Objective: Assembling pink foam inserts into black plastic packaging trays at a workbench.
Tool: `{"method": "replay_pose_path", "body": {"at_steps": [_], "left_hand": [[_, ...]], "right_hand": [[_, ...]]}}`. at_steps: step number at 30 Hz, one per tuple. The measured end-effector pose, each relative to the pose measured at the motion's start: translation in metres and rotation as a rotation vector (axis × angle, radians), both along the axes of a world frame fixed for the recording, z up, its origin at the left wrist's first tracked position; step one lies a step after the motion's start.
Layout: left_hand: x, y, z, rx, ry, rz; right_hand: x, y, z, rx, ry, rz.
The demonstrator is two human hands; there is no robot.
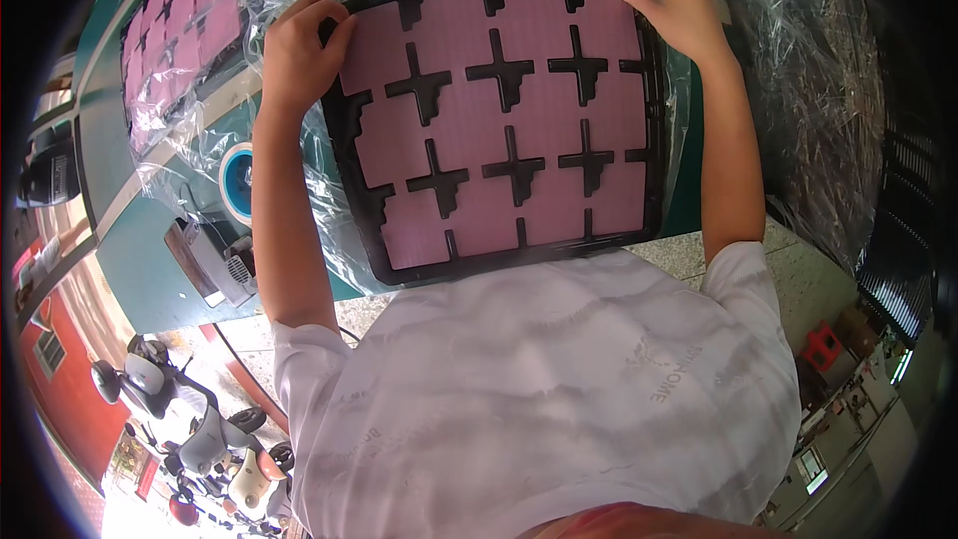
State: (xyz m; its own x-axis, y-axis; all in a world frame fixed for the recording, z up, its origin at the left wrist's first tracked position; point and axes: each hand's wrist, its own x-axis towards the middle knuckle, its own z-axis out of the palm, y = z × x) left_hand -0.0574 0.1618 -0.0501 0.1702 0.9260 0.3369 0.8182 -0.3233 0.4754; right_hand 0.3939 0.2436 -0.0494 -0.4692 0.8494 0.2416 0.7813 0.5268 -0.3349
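Note:
In front of me, close to my body, lies a wide black plastic tray with cross-shaped dividers. Pink panels fill the spaces between the dividers in rows. My left hand is closed on the tray's far left corner, thumb over the rim and fingers curled at its outer side. At the far right corner, my right hand has its thumb and fingertips bent together on the tray's edge. Clear plastic film shows around and under the tray.
The green table carries a roll of tape and a grey tape dispenser or similar device left of my forearm. Another pink-filled tray lies far left under film. Bundled clear plastic stands at right. Parked scooters are lower left.

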Motion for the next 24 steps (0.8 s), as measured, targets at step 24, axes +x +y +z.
{"method": "replay_pose_path", "body": {"at_steps": [24], "left_hand": [[0.0008,-0.0035,-0.009,0.035,-0.042,0.01]], "right_hand": [[-0.0038,0.003,-0.0035,-0.102,0.005,-0.04]]}}
